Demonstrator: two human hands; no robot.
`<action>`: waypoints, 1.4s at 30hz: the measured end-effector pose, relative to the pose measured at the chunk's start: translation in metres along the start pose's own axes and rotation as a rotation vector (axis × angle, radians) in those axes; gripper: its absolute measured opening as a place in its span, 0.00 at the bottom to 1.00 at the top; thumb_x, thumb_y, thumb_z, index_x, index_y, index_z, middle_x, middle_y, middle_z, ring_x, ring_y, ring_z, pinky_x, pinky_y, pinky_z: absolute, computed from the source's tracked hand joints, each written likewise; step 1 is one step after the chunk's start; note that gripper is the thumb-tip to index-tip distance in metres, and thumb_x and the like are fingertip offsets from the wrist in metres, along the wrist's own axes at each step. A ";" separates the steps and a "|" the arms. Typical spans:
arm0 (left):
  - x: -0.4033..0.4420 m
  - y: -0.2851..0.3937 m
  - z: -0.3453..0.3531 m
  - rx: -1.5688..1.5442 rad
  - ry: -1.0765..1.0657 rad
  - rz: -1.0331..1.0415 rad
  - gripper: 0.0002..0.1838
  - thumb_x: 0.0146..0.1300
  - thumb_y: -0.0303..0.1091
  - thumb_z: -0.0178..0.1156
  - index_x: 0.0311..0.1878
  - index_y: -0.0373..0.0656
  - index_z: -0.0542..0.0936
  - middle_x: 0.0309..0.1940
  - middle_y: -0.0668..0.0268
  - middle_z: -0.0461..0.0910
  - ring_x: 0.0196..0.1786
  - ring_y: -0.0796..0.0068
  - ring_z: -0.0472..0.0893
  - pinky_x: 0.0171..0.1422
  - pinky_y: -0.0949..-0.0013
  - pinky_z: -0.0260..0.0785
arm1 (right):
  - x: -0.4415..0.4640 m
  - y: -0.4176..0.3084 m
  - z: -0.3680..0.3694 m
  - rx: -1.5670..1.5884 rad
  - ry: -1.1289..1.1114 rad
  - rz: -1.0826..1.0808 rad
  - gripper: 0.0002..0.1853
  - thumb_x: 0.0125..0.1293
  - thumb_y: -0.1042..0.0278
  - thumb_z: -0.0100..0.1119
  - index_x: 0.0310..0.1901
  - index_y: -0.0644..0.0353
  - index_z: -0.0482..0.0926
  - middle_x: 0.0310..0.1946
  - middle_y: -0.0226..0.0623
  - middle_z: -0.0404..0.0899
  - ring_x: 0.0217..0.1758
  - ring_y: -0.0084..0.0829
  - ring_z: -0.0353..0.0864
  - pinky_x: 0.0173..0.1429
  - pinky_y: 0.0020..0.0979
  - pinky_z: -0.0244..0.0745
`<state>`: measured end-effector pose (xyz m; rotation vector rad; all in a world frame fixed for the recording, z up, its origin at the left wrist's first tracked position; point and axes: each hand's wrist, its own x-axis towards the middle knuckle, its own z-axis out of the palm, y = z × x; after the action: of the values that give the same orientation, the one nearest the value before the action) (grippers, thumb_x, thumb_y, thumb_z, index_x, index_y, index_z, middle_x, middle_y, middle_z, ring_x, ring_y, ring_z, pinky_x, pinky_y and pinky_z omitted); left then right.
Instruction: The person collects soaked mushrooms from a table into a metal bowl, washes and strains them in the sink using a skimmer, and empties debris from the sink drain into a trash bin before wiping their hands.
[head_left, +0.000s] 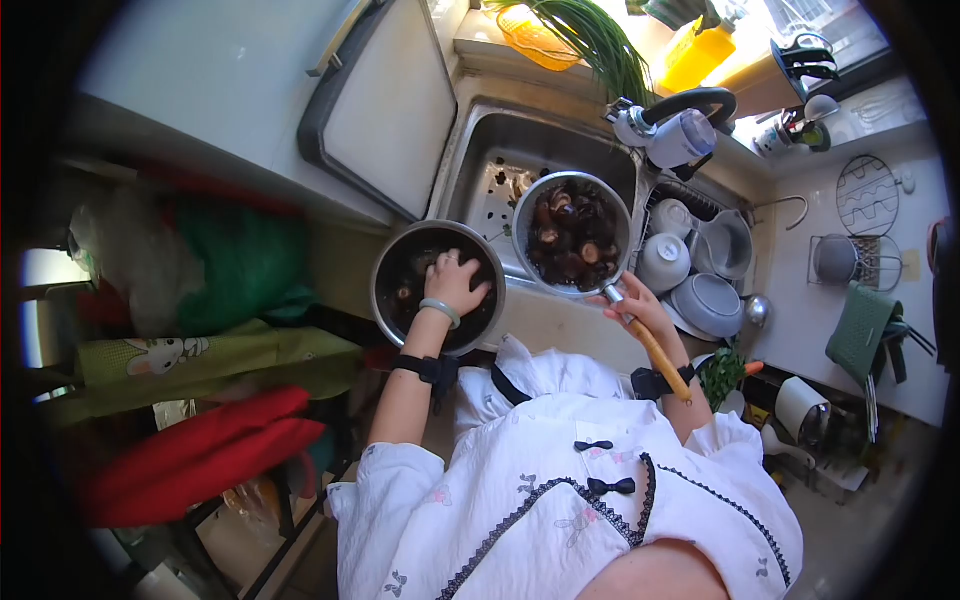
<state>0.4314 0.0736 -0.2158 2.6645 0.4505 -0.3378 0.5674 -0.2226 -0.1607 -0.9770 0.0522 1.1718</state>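
Note:
Down in a round metal basin (378, 275), my left hand (455, 283) has its fingers spread among dark water and mushrooms. One mushroom (404, 293) shows pale gills beside it; my fingertips are partly hidden. My right hand (640, 305) is closed around the handle (655, 350) of a round metal strainer (519, 228), whose grip is wooden. Dark brown shiitake mushrooms (572, 235) fill the strainer, several with their undersides up. It is held over the near right side of the steel sink (490, 125), to the right of the basin.
Dark scraps lie on the sink floor. A faucet (640, 125) stands behind it. On the right, a dish rack holds bowls (664, 262) and a grey pot (722, 245). A cutting board (385, 115) leans at the left. Green stalks (590, 40) hang over the back ledge.

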 end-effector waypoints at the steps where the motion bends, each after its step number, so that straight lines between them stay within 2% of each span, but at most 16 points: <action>1: -0.003 -0.001 -0.001 -0.003 0.004 -0.006 0.25 0.48 0.52 0.59 0.50 0.53 0.74 0.56 0.49 0.63 0.60 0.53 0.61 0.59 0.48 0.55 | 0.000 0.001 0.000 -0.005 -0.005 0.003 0.37 0.46 0.89 0.44 0.62 0.62 0.52 0.52 0.52 0.66 0.54 0.41 0.72 0.46 0.24 0.78; 4: -0.018 -0.002 -0.010 0.267 -0.140 0.101 0.20 0.44 0.46 0.60 0.44 0.54 0.77 0.55 0.53 0.65 0.58 0.57 0.64 0.55 0.54 0.59 | 0.000 0.004 0.000 -0.032 0.019 0.009 0.36 0.46 0.89 0.44 0.62 0.63 0.53 0.52 0.53 0.67 0.54 0.41 0.72 0.45 0.25 0.79; 7: -0.033 -0.006 -0.017 0.249 -0.120 0.010 0.21 0.43 0.45 0.60 0.43 0.54 0.76 0.54 0.55 0.67 0.59 0.59 0.63 0.54 0.53 0.60 | -0.001 0.007 -0.002 -0.008 0.017 0.010 0.36 0.46 0.89 0.44 0.62 0.64 0.53 0.52 0.52 0.67 0.53 0.42 0.73 0.45 0.25 0.79; 9: -0.037 -0.013 -0.014 0.222 -0.084 -0.019 0.18 0.46 0.38 0.59 0.44 0.54 0.76 0.52 0.54 0.67 0.55 0.56 0.68 0.52 0.50 0.64 | -0.002 0.009 -0.001 0.011 0.021 0.014 0.37 0.45 0.89 0.44 0.62 0.63 0.53 0.52 0.51 0.66 0.53 0.43 0.72 0.44 0.25 0.79; 12: -0.035 -0.031 0.003 0.018 -0.008 -0.151 0.17 0.50 0.24 0.50 0.43 0.51 0.74 0.49 0.47 0.67 0.36 0.49 0.78 0.40 0.56 0.72 | -0.001 0.010 -0.001 -0.004 0.027 0.026 0.37 0.45 0.89 0.45 0.62 0.62 0.53 0.53 0.50 0.66 0.53 0.43 0.72 0.44 0.25 0.79; 16: -0.026 -0.043 0.008 -0.062 0.065 -0.170 0.09 0.54 0.28 0.52 0.39 0.48 0.75 0.42 0.48 0.73 0.37 0.49 0.77 0.40 0.55 0.71 | 0.001 0.012 -0.002 -0.001 0.004 0.022 0.38 0.45 0.89 0.46 0.63 0.62 0.53 0.54 0.49 0.64 0.53 0.43 0.72 0.44 0.25 0.79; 17: -0.023 -0.045 0.008 -0.165 0.166 -0.166 0.05 0.55 0.32 0.53 0.34 0.45 0.76 0.35 0.48 0.74 0.35 0.49 0.77 0.38 0.55 0.71 | 0.001 0.011 -0.001 -0.008 -0.004 0.038 0.37 0.45 0.89 0.46 0.63 0.61 0.53 0.55 0.48 0.64 0.53 0.42 0.72 0.44 0.25 0.79; 22: -0.016 -0.040 -0.007 -0.482 0.451 -0.199 0.20 0.58 0.45 0.57 0.18 0.38 0.73 0.15 0.50 0.71 0.21 0.47 0.72 0.25 0.58 0.64 | 0.005 0.010 0.009 -0.055 -0.058 0.054 0.36 0.46 0.87 0.47 0.62 0.61 0.54 0.57 0.43 0.63 0.53 0.40 0.73 0.45 0.25 0.78; 26: -0.015 -0.019 -0.035 -0.604 0.468 -0.255 0.21 0.60 0.43 0.56 0.18 0.36 0.72 0.13 0.53 0.69 0.16 0.57 0.70 0.22 0.64 0.61 | 0.009 0.008 0.018 -0.096 -0.087 0.070 0.35 0.48 0.87 0.47 0.61 0.63 0.53 0.55 0.46 0.64 0.53 0.38 0.73 0.45 0.25 0.78; 30: -0.003 0.034 -0.062 -0.759 0.623 -0.010 0.20 0.61 0.40 0.55 0.17 0.36 0.70 0.13 0.54 0.67 0.16 0.60 0.70 0.22 0.66 0.60 | 0.016 0.008 0.029 -0.083 -0.118 0.089 0.34 0.48 0.87 0.47 0.60 0.64 0.53 0.54 0.47 0.65 0.53 0.39 0.73 0.45 0.25 0.78; 32: 0.006 0.063 -0.072 -0.719 0.655 0.119 0.17 0.59 0.38 0.57 0.18 0.37 0.70 0.15 0.54 0.67 0.20 0.54 0.71 0.23 0.63 0.61 | 0.022 0.010 0.029 -0.103 -0.137 0.095 0.34 0.48 0.87 0.47 0.60 0.65 0.53 0.53 0.47 0.66 0.52 0.39 0.73 0.45 0.25 0.78; 35: 0.021 0.103 -0.073 -0.616 0.790 0.224 0.09 0.58 0.40 0.56 0.33 0.44 0.75 0.21 0.59 0.76 0.24 0.54 0.76 0.27 0.59 0.68 | 0.025 0.014 0.030 -0.076 -0.108 0.140 0.34 0.48 0.88 0.48 0.60 0.64 0.53 0.52 0.48 0.66 0.51 0.38 0.74 0.46 0.26 0.78; 37: 0.021 0.114 -0.068 -0.457 0.554 0.127 0.10 0.55 0.37 0.59 0.38 0.46 0.76 0.35 0.60 0.78 0.34 0.58 0.78 0.37 0.64 0.70 | 0.024 0.013 0.031 -0.069 -0.121 0.129 0.34 0.48 0.87 0.48 0.60 0.64 0.53 0.52 0.48 0.67 0.51 0.38 0.74 0.46 0.26 0.78; 38: 0.024 0.113 -0.065 -0.458 0.552 0.133 0.10 0.55 0.37 0.59 0.38 0.46 0.76 0.35 0.60 0.78 0.34 0.58 0.78 0.37 0.64 0.70 | 0.023 0.014 0.031 -0.056 -0.130 0.122 0.34 0.48 0.87 0.48 0.60 0.64 0.53 0.51 0.48 0.67 0.50 0.38 0.74 0.46 0.27 0.78; 40: 0.032 0.112 -0.055 -0.154 0.566 0.292 0.11 0.54 0.37 0.58 0.41 0.48 0.76 0.47 0.62 0.74 0.50 0.59 0.73 0.52 0.60 0.64 | 0.021 0.014 0.031 -0.043 -0.143 0.114 0.34 0.49 0.87 0.48 0.60 0.64 0.52 0.51 0.48 0.67 0.50 0.38 0.74 0.45 0.27 0.78; 42: 0.030 0.114 -0.044 -0.111 0.594 0.326 0.13 0.53 0.38 0.57 0.42 0.48 0.77 0.52 0.62 0.71 0.55 0.59 0.68 0.57 0.58 0.57 | 0.019 0.013 0.032 -0.029 -0.157 0.108 0.34 0.49 0.87 0.48 0.61 0.64 0.52 0.51 0.48 0.67 0.50 0.39 0.74 0.45 0.28 0.78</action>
<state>0.5071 0.0024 -0.1447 2.6309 0.1837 0.5704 0.5516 -0.1864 -0.1591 -0.9142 -0.0378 1.3487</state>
